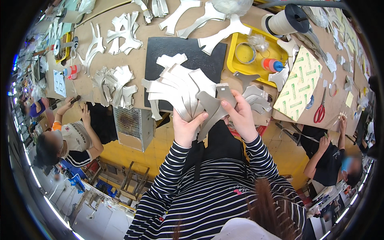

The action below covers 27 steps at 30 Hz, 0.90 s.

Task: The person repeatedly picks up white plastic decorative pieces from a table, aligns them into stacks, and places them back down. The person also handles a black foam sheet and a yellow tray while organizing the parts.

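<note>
My left hand (185,129) grips a fanned stack of pale silver-white cut leather pieces (180,90), thumb on top. The pieces spread over the black mat (160,48) at the table's near edge. In my right hand (242,115) a curved, forked grey leather piece (211,108) is pinched between thumb and fingers, close beside the stack. Its lower end hangs past the table edge, near my left thumb. Other grey pieces (257,99) lie just right of my right hand.
Piles of cut pieces (116,86) lie to the left. A yellow tray (231,60) holds a tape roll (245,53) and a red bottle (272,65). Rightward are a thread spool (282,22), a patterned sheet (298,84) and red scissors (320,113). A person works at each side.
</note>
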Each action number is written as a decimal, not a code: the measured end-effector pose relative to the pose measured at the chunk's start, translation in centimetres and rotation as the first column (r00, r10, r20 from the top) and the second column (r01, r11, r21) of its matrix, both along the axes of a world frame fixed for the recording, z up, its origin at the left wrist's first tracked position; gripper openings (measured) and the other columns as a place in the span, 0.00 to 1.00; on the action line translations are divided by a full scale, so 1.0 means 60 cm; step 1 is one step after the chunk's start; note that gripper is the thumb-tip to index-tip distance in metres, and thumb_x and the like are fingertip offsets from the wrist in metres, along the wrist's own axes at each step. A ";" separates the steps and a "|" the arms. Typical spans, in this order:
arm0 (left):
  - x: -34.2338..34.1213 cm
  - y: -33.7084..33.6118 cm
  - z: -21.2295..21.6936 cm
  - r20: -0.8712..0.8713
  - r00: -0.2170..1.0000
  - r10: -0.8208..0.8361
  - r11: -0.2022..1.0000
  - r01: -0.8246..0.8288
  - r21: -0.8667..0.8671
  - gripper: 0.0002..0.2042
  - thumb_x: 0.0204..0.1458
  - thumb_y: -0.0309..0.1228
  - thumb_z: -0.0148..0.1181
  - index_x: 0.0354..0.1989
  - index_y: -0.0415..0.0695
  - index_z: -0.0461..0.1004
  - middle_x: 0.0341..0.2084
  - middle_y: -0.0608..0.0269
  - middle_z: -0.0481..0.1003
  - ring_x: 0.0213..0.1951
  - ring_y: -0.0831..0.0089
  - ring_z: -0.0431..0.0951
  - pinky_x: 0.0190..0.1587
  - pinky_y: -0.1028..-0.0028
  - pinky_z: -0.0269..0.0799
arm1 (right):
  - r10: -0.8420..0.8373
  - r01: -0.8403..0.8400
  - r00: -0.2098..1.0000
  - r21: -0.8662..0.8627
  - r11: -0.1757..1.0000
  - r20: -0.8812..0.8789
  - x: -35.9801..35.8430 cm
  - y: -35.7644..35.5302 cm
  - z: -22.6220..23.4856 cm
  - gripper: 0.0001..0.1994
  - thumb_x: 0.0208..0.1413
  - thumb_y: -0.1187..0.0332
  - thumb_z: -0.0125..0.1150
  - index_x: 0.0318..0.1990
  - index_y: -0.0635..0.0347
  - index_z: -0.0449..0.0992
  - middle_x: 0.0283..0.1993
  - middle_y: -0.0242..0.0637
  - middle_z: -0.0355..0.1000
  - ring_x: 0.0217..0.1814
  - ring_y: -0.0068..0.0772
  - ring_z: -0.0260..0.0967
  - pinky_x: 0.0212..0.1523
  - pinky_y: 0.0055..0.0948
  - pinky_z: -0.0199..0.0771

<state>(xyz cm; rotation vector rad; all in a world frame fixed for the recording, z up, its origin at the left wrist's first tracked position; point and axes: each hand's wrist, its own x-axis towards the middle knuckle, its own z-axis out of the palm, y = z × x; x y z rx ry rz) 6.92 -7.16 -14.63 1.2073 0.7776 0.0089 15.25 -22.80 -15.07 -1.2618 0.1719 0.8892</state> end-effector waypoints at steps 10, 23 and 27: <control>-0.004 0.001 -0.005 -0.028 1.000 -0.012 0.999 0.013 0.039 0.30 0.44 0.15 0.65 0.56 0.40 0.59 0.45 0.60 0.71 0.46 0.72 0.74 0.50 0.72 0.71 | -0.046 0.046 0.999 0.011 0.999 0.010 -0.011 0.004 -0.009 0.27 0.57 0.75 0.58 0.63 0.67 0.57 0.41 0.33 0.70 0.26 0.14 0.65 0.24 0.15 0.68; -0.016 0.026 -0.009 -0.021 0.991 0.135 0.991 -0.135 -0.003 0.16 0.53 0.21 0.58 0.49 0.36 0.62 0.29 0.57 0.75 0.28 0.73 0.77 0.31 0.75 0.75 | -0.144 0.136 0.989 -0.218 0.966 -0.022 -0.015 -0.067 -0.102 0.27 0.56 0.75 0.59 0.62 0.68 0.57 0.30 0.29 0.67 0.23 0.16 0.63 0.21 0.16 0.64; -0.025 0.030 -0.002 -0.028 0.990 0.136 0.991 -0.136 0.011 0.16 0.54 0.20 0.57 0.49 0.36 0.63 0.29 0.58 0.74 0.26 0.74 0.75 0.30 0.75 0.73 | -0.149 0.156 0.988 -0.353 0.923 0.046 -0.019 -0.073 -0.136 0.26 0.56 0.74 0.59 0.61 0.66 0.60 0.29 0.28 0.66 0.22 0.16 0.63 0.21 0.17 0.63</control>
